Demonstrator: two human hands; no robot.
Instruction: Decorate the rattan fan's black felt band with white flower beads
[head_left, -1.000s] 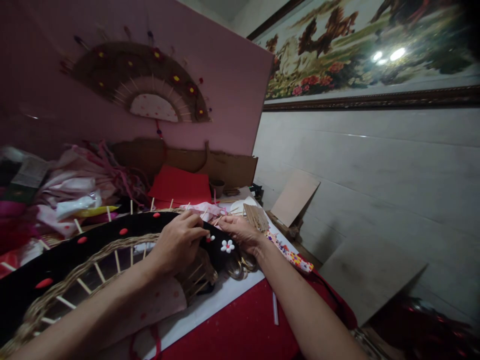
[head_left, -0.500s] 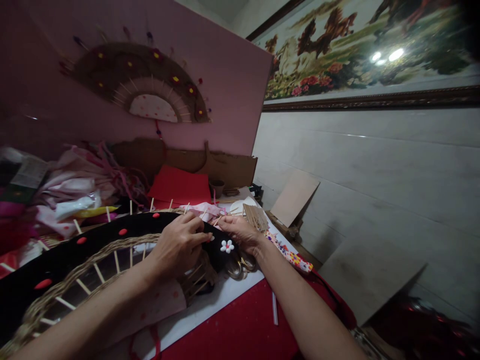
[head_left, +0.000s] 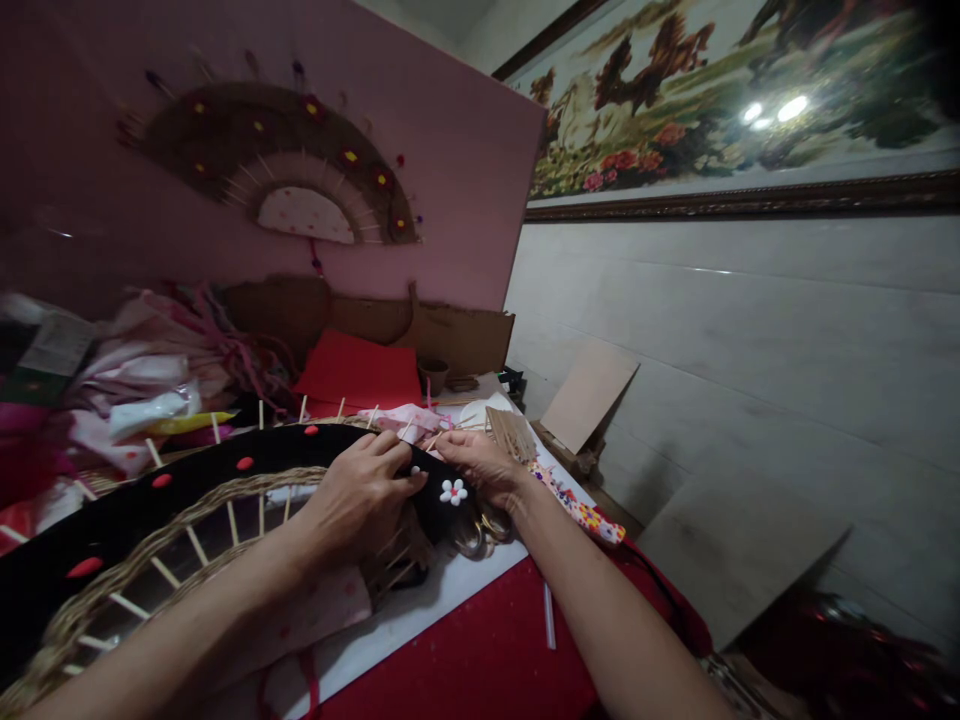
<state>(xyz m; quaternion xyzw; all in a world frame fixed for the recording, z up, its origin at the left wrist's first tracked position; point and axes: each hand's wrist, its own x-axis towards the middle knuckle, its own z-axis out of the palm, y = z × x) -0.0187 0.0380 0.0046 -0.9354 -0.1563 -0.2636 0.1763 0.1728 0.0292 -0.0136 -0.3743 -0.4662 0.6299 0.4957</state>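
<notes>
A large fan-shaped piece [head_left: 292, 447] of black cloth with braided cord and wooden sticks lies across the table. Red oval dots sit along its black band. My left hand [head_left: 367, 490] rests on the band right of centre, fingers curled and closed near a small white piece [head_left: 415, 470]; what they grip is hidden. My right hand [head_left: 480, 465] is at the band's upper right edge, its thumb and forefinger pinched on a thin wooden stick [head_left: 433, 440]. Just below, between the hands, a white flower with a red centre [head_left: 453, 492] lies on the black cloth.
Red sheets [head_left: 360, 370] and a small pot [head_left: 434, 375] stand behind the fan. Pink cloth and plastic bags [head_left: 150, 375] are heaped at the left. A bundle of sticks [head_left: 510, 432] and patterned strip [head_left: 581, 508] lie right. A similar fan [head_left: 262, 150] hangs behind.
My left hand has shifted very slightly along the black band. My right hand stays at the stick.
</notes>
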